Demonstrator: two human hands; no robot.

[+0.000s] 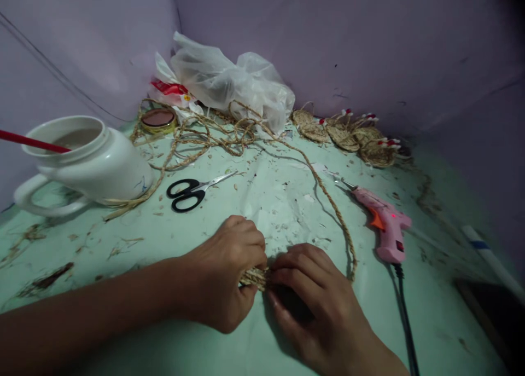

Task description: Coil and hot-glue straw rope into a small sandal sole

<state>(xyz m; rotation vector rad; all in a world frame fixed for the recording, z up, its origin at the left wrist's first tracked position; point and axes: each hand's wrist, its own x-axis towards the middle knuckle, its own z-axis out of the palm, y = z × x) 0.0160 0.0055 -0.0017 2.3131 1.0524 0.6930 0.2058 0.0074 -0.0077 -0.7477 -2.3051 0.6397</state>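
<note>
Between my two hands is a small coil of braided straw rope (255, 278), mostly covered by fingers. My left hand (229, 272) is closed around its left side, thumb below and fingers above. The fingertips of my right hand (315, 299) pinch its right end. From beside my right hand a long braided rope (328, 195) runs up the table to a loose tangle at the back. Right of my hands lies a pink glue gun (388, 225) with a red light showing. Black-handled scissors (194, 192) rest half open beyond my left hand.
A white mug (102, 162) with a red stick (33, 140) in it stands at left. Behind are a clear plastic bag (238, 86), a round tin (158, 121) and several woven coils (344, 135) with red and white bits. Straw scraps litter the green tabletop (279, 201).
</note>
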